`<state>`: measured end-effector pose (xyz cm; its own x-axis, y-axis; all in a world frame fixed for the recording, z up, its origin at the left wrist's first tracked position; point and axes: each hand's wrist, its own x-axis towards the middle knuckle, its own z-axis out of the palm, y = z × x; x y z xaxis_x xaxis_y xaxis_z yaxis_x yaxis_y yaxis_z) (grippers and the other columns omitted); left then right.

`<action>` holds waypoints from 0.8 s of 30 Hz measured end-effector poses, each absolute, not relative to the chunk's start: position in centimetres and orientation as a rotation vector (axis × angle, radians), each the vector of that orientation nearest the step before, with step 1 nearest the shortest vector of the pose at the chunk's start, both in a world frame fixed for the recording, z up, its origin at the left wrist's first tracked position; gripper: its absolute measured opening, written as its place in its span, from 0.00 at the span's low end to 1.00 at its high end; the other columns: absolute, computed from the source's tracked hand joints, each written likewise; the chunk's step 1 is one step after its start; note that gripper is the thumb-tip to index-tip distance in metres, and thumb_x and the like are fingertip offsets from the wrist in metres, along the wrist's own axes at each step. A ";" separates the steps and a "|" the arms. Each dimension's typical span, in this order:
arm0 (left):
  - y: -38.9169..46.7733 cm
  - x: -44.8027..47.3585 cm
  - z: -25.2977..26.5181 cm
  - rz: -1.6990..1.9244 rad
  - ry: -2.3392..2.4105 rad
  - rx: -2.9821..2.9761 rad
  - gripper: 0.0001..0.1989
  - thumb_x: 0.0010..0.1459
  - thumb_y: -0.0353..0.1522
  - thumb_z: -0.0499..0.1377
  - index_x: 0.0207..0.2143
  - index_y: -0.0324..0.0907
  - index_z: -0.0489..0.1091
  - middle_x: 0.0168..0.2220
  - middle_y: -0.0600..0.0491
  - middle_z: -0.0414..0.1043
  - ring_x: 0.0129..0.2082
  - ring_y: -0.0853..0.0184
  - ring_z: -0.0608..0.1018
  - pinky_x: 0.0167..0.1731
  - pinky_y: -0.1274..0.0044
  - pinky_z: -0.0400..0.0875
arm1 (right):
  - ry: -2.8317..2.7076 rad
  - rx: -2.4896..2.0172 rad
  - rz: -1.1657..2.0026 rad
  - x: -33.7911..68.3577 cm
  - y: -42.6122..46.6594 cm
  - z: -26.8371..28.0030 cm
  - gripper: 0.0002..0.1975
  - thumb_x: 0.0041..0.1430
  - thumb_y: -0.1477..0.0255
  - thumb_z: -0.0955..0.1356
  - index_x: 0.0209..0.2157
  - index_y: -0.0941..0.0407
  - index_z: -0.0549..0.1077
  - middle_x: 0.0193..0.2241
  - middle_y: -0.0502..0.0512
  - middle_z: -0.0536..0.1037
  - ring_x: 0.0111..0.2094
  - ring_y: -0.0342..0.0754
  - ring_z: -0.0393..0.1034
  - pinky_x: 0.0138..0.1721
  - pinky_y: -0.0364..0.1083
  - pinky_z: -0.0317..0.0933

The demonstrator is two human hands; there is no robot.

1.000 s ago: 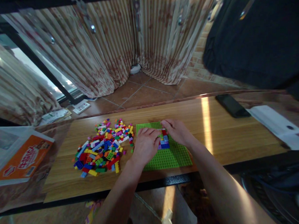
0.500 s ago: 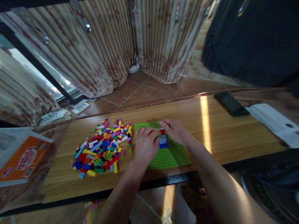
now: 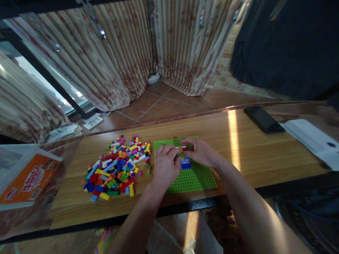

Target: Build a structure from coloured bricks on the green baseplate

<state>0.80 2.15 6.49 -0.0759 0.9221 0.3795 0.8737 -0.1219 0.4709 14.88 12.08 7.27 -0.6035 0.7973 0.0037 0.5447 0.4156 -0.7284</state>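
Observation:
A small build of toy building bricks [image 3: 185, 165], with blue, light blue, red and white parts showing, sits on the green baseplate [image 3: 193, 183]. My left hand [image 3: 166, 165] curls against the build's left side, thumb and fingers closed on it. From the right, my right hand [image 3: 203, 152] has its thumb and forefinger around the upper right of the build, where a bit of red shows between them. Fingers cover much of the build's left and back. Left of the baseplate lies a pile of loose bricks [image 3: 115, 175] in many colours and sizes.
The wooden tabletop [image 3: 214, 127] carries a black phone [image 3: 263, 120] at the right, beside a white box-like item [image 3: 311, 137]. A clear plastic tub with an orange label [image 3: 29, 180] stands at the left end. Striped curtains [image 3: 114, 51] hang beyond the table.
My right hand's thumb has shifted down and its fingers have closed in around the build's upper right. My left hand stays in place at the build. The camera view shifts slightly.

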 end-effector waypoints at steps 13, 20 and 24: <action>0.8 -2.1 8.0 1.060 2.095 1.938 0.13 0.55 0.28 0.60 0.44 0.42 0.72 0.46 0.49 0.73 0.48 0.59 0.72 0.54 0.64 0.65 | -2.304 -1.246 1.037 14.7 12.3 7.7 0.18 0.47 0.76 0.70 0.43 0.57 0.77 0.38 0.55 0.81 0.33 0.47 0.74 0.38 0.45 0.66; -1.2 1.1 7.4 0.713 2.134 2.119 0.20 0.59 0.34 0.58 0.54 0.42 0.68 0.57 0.45 0.67 0.55 0.53 0.67 0.56 0.56 0.61 | -2.244 -1.229 1.111 14.7 12.4 7.2 0.18 0.46 0.77 0.69 0.42 0.58 0.78 0.36 0.54 0.81 0.35 0.49 0.75 0.38 0.45 0.67; -1.6 2.5 6.9 0.528 2.207 2.125 0.26 0.60 0.38 0.58 0.60 0.40 0.63 0.63 0.42 0.60 0.61 0.49 0.63 0.58 0.50 0.56 | -2.198 -1.200 1.155 14.8 12.4 6.7 0.18 0.46 0.76 0.69 0.42 0.58 0.79 0.36 0.54 0.82 0.35 0.49 0.75 0.37 0.45 0.68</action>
<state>2.51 -1.56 6.94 -0.0652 0.9758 0.2088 0.9646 0.0081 0.2635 14.79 12.41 6.68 -0.5627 0.8250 -0.0530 0.5115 0.2971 -0.8063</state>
